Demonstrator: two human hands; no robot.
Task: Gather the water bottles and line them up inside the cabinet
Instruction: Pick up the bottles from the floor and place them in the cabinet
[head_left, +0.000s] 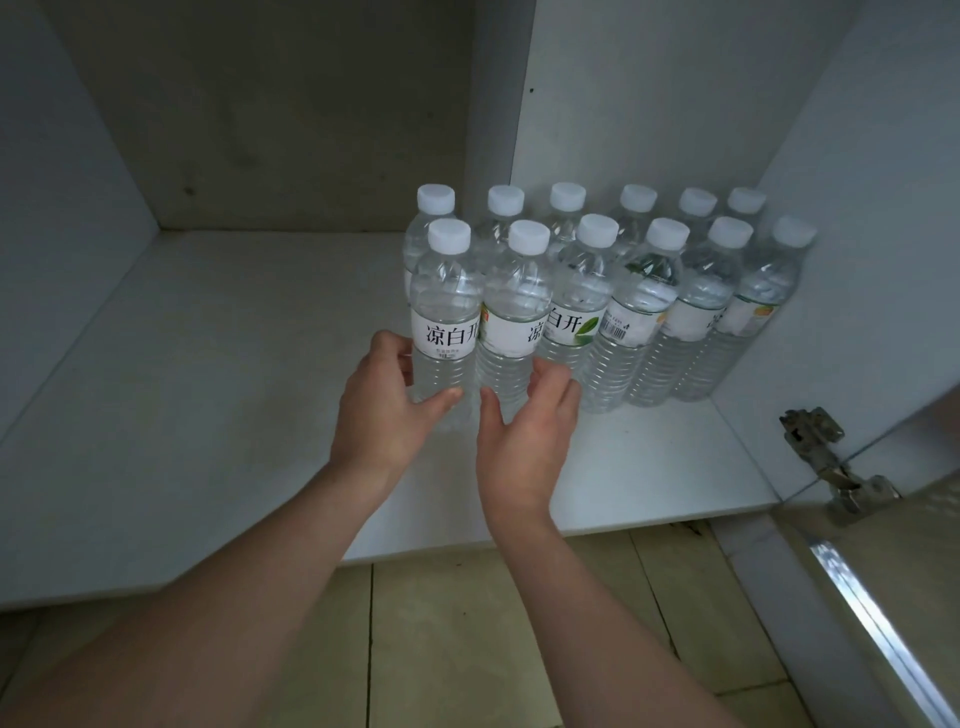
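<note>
Twelve bottles (644, 312) in cabinet (208, 338) | left hand (387, 410) grips front-left bottle (445, 312) | right hand (524, 431) relaxed

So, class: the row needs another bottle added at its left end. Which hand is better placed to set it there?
Left. The left hand already grips the leftmost front bottle, beside bare shelf; the right hand is at the second bottle.
</note>
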